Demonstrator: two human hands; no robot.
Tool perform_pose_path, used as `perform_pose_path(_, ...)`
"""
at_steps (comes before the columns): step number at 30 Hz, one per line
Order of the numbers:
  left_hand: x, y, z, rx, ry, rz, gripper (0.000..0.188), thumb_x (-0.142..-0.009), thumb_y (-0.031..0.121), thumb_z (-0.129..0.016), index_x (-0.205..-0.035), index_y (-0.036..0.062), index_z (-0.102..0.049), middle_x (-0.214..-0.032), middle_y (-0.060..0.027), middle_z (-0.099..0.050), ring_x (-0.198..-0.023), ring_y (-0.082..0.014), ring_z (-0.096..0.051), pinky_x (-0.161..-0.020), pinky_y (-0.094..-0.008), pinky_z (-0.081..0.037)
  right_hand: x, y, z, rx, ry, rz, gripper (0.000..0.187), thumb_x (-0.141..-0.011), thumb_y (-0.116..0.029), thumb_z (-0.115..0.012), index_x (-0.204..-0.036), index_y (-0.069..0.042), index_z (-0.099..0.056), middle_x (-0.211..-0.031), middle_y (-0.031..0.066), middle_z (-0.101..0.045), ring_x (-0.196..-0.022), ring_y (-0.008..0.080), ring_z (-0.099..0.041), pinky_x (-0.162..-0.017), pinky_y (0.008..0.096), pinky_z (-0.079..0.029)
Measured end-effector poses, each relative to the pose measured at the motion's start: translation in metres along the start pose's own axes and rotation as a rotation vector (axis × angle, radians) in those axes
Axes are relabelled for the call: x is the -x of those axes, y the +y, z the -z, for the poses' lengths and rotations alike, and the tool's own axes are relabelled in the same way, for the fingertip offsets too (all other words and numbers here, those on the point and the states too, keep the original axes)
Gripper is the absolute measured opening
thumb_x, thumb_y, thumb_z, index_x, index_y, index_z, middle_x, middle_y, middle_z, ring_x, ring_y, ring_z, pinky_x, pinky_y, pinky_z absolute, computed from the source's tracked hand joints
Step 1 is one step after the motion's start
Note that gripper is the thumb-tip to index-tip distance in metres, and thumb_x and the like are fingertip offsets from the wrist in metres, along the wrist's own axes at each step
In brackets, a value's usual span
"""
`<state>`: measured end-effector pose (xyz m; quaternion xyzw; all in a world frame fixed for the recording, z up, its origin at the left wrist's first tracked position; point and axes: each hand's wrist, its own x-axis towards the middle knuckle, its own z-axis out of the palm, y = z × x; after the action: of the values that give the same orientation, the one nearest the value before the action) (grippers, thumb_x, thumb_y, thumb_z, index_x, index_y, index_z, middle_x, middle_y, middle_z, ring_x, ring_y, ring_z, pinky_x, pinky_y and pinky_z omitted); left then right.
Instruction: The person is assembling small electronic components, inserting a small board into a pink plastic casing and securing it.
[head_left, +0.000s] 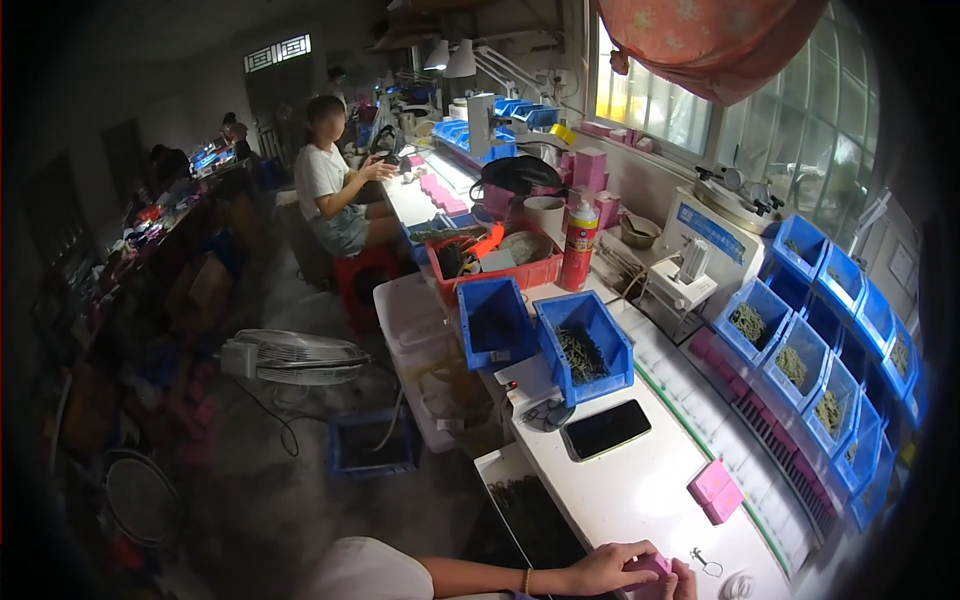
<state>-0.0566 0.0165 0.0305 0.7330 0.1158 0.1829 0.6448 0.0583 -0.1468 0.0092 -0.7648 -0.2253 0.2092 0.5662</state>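
Presently both hands meet at the bottom edge of the white worktable (640, 490), at about 6 o'clock in the view. The left hand (605, 567) has its fingers curled shut around a small pink rectangular box (652, 572), thumb on top; the right hand (684, 582) touches the same box from the 3 o'clock side, but it is mostly cut off and I cannot tell how its fingers are set.

Handling judgement: the box looks light, rigid and smooth-walled, probably thin plastic or card. Best held across its two long faces; a hard squeeze could dent it.

A small metal clip-like part (704, 563) lies just beside the hands at 2 o'clock. Two more pink boxes (716, 490) sit further up at 1 o'clock, and a black phone (606, 429) lies at 12 o'clock.

Containers:
- Two blue plastic bins (545, 335) beyond the phone; the right one holds dark greenish wire-like pieces, the left one's contents are too dark to tell.
- Rack of tilted blue bins (830, 340) at 2 o'clock, several holding similar greenish pieces.
- White tray (500, 470) at 9 o'clock of the hands, with a dark tangled mass.
- Red crate (530, 272) behind, holding mixed items.
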Motion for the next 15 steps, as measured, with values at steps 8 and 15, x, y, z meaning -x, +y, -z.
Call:
perform_pose_path(8,-0.007,0.006,0.009,0.065,0.043,0.038,0.039,-0.085,0.022,-0.075,-0.114,0.0022,-0.058,-0.098,-0.0154,-0.068,-0.09,-0.0278,-0.067,-0.081,-0.0382,-0.052,-0.008,-0.006,0.054,0.796,0.304,0.343,0.035,-0.098,-0.019,-0.056,-0.123,0.006,-0.059,-0.124,0.0283,-0.06,-0.113,0.0447,-0.056,-0.1,0.0466,-0.043)
perform_pose_path(15,-0.017,-0.015,0.005,-0.042,0.122,-0.21,0.033,-0.088,0.013,-0.071,-0.116,0.0087,-0.054,-0.1,-0.012,-0.067,-0.095,-0.0307,-0.068,-0.079,-0.0379,-0.052,-0.006,-0.029,0.062,0.877,0.175,0.207,0.033,-0.1,-0.017,-0.051,-0.122,0.006,-0.06,-0.125,0.0265,-0.06,-0.113,0.0426,-0.057,-0.099,0.043,-0.045)
